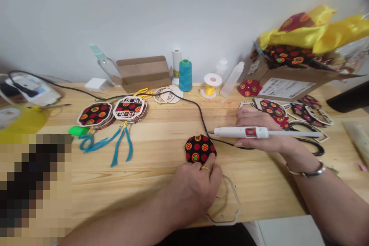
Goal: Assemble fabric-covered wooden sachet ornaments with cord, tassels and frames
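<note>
The right grip (261, 121) is clamped on a white pen-shaped tool (249, 132), its metal tip pointing left, just beside the upper right edge of a patterned fabric piece (198, 147). The left grip (198, 184) has a fingertip on the lower right edge of this piece, which lies on the worktop (144, 144); whether its fingers are clamped or apart, I cannot tell. A yellow ring (205, 168) sits on 1 of its fingers. A pale, thin frame (235, 196) lies partly hidden by this grip, near the worktop's front edge.

A black cable (198, 109) runs across the worktop. To the left lie 2 stacks of patterned pieces (96, 115) with blue ribbons (115, 148). Farther back, a blue thread spool (185, 77) stands near a yellow thread spool (211, 88). Black-handled scissors (319, 148) lie partly behind the tool.
</note>
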The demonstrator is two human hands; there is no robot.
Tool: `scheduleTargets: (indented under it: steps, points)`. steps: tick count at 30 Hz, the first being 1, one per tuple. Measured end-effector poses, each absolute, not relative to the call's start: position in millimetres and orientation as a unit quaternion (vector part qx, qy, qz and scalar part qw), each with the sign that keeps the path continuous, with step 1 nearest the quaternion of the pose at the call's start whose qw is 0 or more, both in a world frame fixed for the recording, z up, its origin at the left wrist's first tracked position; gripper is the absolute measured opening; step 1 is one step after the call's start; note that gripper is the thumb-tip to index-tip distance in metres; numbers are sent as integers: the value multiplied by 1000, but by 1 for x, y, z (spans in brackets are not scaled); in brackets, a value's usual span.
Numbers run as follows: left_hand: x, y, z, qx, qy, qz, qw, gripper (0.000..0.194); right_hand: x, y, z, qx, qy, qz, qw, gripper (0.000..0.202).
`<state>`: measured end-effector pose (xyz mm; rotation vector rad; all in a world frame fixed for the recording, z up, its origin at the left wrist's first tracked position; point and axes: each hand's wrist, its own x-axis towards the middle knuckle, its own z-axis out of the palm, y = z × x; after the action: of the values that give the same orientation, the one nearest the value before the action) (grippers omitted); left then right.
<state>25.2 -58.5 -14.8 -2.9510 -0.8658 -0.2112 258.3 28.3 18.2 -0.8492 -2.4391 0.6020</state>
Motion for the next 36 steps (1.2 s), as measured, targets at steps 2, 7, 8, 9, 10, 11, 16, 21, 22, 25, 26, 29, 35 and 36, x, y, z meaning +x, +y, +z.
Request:
scheduleTargets:
  steps: [2, 7, 8, 9, 10, 11, 16, 21, 22, 25, 26, 29, 35, 36]
  points:
    - [25, -58, -15, -956, -281, -77, 32, 28, 260, 28, 21, -306, -898, 219, 230, 34]
    - [25, -59, -15, -953, -282, -105, 25, 26, 262, 28, 23, -279, -912, 229, 194, 35]
    - [24, -58, -15, -953, -277, -119, 20, 26, 262, 28, 23, -277, -913, 230, 191, 35]
    - [23, -57, -16, -953, -270, -139, 12, 27, 263, 28, 23, -275, -914, 230, 190, 35]
    - [21, -55, -17, -950, -267, -163, 0, 27, 264, 28, 23, -273, -915, 230, 189, 35]
    - [19, -52, -17, -944, -271, -187, -12, 27, 265, 29, 23, -271, -915, 230, 190, 35]
    - [3, -43, -8, -910, -369, -180, -60, 23, 267, 29, 23, -257, -917, 240, 188, 36]
    - [-7, -56, 9, -934, -344, -84, -52, 34, 268, 28, 24, -254, -918, 248, 175, 37]
    - [-9, -60, 8, -932, -350, -94, -32, 35, 269, 27, 24, -253, -918, 252, 171, 37]
    - [-14, -70, -1, -923, -356, -147, -8, 34, 269, 26, 26, -260, -915, 268, 156, 37]
    - [-16, -71, -6, -920, -353, -170, -6, 32, 269, 25, 26, -263, -913, 273, 151, 37]
    - [-18, -73, -21, -908, -349, -231, 9, 29, 269, 23, 26, -263, -912, 280, 143, 37]
    - [-16, -67, -36, -897, -349, -272, 30, 27, 267, 22, 25, -258, -910, 292, 140, 37]
    - [-16, -67, -37, -897, -351, -267, 26, 27, 267, 22, 25, -255, -911, 292, 140, 37]
